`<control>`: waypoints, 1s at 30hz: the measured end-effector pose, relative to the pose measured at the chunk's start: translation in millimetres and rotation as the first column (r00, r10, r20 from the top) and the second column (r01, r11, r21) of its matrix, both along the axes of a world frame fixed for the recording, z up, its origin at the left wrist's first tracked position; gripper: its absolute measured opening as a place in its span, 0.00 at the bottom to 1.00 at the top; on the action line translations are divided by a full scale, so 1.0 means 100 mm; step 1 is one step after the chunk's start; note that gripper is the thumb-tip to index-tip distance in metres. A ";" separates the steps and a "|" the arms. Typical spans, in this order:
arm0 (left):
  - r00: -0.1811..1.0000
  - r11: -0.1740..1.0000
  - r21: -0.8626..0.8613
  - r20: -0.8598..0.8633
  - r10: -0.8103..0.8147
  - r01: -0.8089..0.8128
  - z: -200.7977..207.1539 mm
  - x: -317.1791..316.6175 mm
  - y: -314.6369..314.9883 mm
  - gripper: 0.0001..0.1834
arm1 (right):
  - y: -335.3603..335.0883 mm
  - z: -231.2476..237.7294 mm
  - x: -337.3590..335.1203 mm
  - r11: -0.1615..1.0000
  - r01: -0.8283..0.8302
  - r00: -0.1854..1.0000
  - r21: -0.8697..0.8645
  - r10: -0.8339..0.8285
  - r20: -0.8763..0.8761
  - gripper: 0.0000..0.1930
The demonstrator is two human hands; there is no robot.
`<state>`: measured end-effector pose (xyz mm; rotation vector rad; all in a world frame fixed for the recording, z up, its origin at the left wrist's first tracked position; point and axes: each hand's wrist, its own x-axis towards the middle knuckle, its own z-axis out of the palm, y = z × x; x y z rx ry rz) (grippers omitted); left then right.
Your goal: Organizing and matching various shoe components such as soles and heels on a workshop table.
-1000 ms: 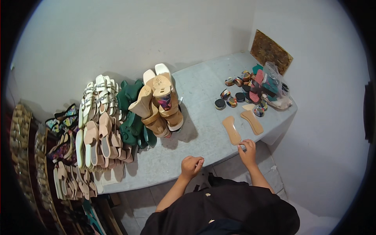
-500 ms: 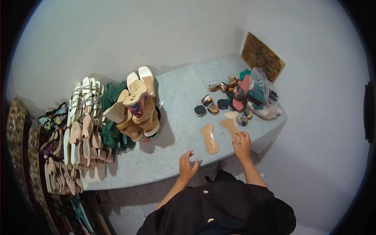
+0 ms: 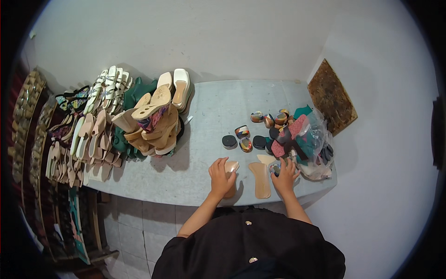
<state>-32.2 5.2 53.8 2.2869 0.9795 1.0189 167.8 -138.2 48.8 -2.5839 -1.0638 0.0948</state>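
Observation:
Two tan shoe insoles lie side by side near the table's front edge. My left hand (image 3: 221, 177) is over the left insole (image 3: 232, 166), its fingers and thumb bent round the insole's middle and covering part of it. The right insole (image 3: 259, 182) lies flat, untouched, between my hands. Just right of it, my right hand (image 3: 285, 180) curls its thumb and fingers round a rolled striped strap (image 3: 275, 169), partly hidden by the fingers. A pale flat piece (image 3: 266, 159) lies above the right insole.
Several striped and black rolled straps (image 3: 245, 145) lie beyond my hands. A clear plastic bag (image 3: 320, 144) with coloured pieces is at right. Stacked sandals (image 3: 160, 121) crowd the left side of the table (image 3: 209, 121). A brown board (image 3: 332, 95) leans on the wall.
My left hand has moved from the table's front edge onto the left insole. My right hand has left the right insole for the striped strap beside it. The head view has shifted.

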 end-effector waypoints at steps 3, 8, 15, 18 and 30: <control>0.998 0.998 -0.004 -0.027 0.062 -0.062 0.06 -0.02 0.06 0.30 | 0.04 0.01 0.07 0.999 -0.010 1.000 -0.033 0.010 -0.011 0.35; 0.995 0.996 -0.022 -0.053 0.082 -0.083 0.05 -0.01 0.14 0.30 | 0.07 -0.03 0.12 0.997 -0.024 1.000 -0.071 0.025 0.008 0.35; 0.995 0.998 -0.061 -0.102 -0.014 0.007 0.07 0.06 0.18 0.29 | 0.03 -0.08 0.12 0.984 -0.044 0.999 -0.174 0.039 -0.032 0.28; 0.992 0.998 -0.066 -0.123 -0.030 0.022 0.00 0.02 0.22 0.30 | 0.03 -0.11 0.05 0.995 -0.023 1.000 -0.101 0.024 0.009 0.26; 0.926 0.974 -0.225 -0.361 -0.114 0.032 -0.44 0.33 1.17 0.45 | 0.61 0.16 -0.35 0.921 -0.123 0.962 0.371 0.203 -0.185 0.25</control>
